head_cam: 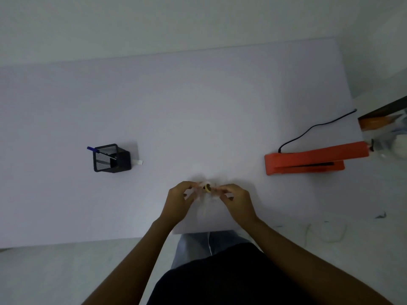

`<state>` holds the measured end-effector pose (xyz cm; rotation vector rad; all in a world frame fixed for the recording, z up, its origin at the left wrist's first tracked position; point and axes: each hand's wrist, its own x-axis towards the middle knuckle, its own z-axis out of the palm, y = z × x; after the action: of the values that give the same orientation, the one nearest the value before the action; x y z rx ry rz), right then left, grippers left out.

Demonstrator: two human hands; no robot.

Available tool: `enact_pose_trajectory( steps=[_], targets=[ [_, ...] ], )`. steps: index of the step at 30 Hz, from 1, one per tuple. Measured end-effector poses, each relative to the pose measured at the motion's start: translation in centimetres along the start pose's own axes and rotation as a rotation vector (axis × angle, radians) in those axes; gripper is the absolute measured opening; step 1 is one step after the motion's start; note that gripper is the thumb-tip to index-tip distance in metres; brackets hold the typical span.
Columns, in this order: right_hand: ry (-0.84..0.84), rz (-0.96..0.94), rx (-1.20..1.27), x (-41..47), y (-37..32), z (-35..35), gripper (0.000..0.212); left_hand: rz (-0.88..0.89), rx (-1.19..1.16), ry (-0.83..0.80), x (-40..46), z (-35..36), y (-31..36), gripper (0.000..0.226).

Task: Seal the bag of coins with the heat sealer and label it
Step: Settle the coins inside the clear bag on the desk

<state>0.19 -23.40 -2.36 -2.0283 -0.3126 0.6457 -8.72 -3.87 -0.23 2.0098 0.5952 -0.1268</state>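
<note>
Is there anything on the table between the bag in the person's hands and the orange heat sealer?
Nothing visible. The bag of coins, held by the left hand and right hand, has only bare table between it and the heat sealer to the right. The pen holder is on the opposite side.

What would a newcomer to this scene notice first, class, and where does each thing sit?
The bright orange heat sealer on the table's right side, its arm raised and a black cord trailing away. Next, the left hand and right hand pinching a clear plastic bag of coins at the near edge. Far left stands a black mesh pen holder.
</note>
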Motion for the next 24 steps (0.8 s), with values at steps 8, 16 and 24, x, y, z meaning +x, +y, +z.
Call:
enact_pose_trajectory(
  steps=[8,16,24],
  targets=[
    [-0.026,-0.037,-0.042,0.6,0.2,-0.1,0.013,-0.019,0.016,0.064,-0.8,-0.1,-1.1,0.032],
    [0.025,-0.01,0.004,1.8,-0.7,0.6,0.008,-0.054,0.023,0.046,-0.1,-0.5,-2.1,0.03],
    [-0.033,0.106,0.03,3.0,-1.5,3.0,0.011,-0.045,-0.006,-0.036,2.0,-2.1,-2.0,0.015]
  ],
)
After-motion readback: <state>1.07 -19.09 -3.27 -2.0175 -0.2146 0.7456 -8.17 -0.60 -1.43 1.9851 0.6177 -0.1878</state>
